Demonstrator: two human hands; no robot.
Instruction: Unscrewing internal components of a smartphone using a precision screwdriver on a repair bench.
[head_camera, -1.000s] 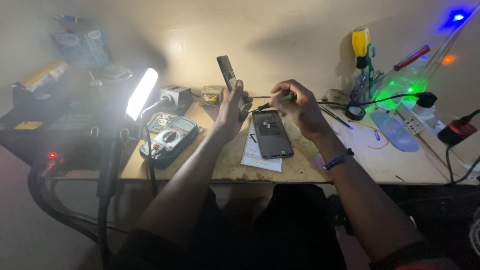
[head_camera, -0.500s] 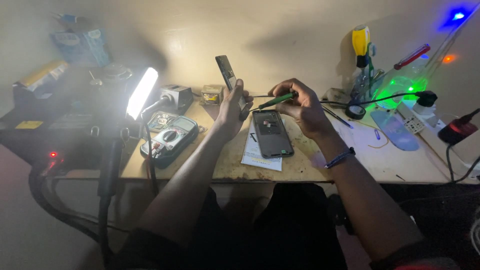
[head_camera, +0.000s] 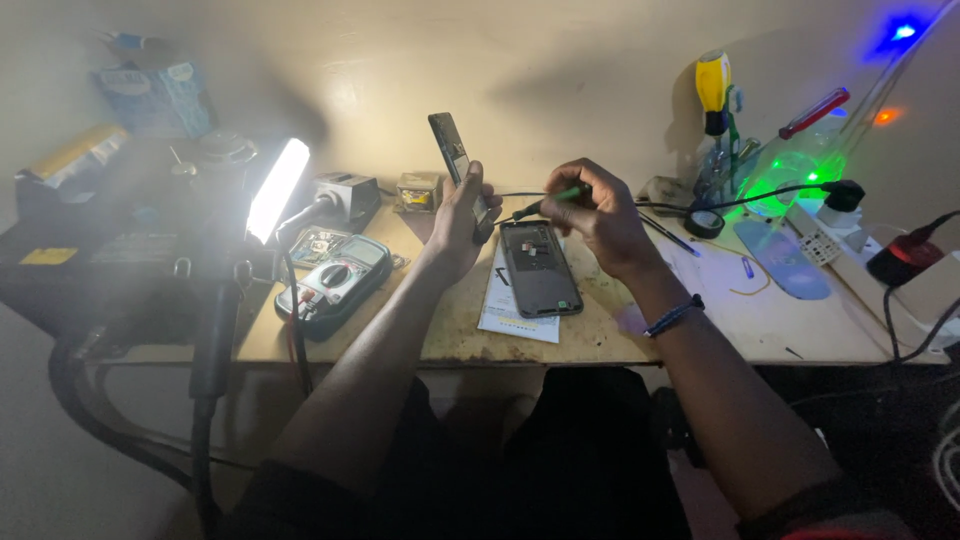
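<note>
We note first what the view withholds. The left third of the scene is washed out by the glare of the lamp bar (head_camera: 277, 188), so the dark equipment case (head_camera: 90, 270) beside it and the boxes on top are hard to read. The person's lap and the space under the table (head_camera: 700, 340) lie in shadow. On the right edge, cables and a red-capped plug (head_camera: 893, 262) are partly cut off, and the green and blue glow there blurs the tool stand (head_camera: 715, 150).

The left hand (head_camera: 458, 220) is closed around a thin dark panel (head_camera: 455, 165), which it holds upright and tilted, its upper end rising well above the fingers; the lower end is hidden behind the palm. The right hand (head_camera: 598, 212) is clenched on a slim green-handled tool (head_camera: 548, 201), its dark tip pointing left toward the left hand. We cannot tell for certain whether the tip touches the panel; it appears to end just beside it.

The opened phone (head_camera: 538, 268) lies flat on the table on a white paper sheet (head_camera: 505, 310), directly below and between the two hands, touched by neither as far as we can see. A multimeter (head_camera: 335, 283) lies to the left of the left forearm, near the lamp's stem. A dark wristband (head_camera: 672, 316) circles the right wrist.
</note>
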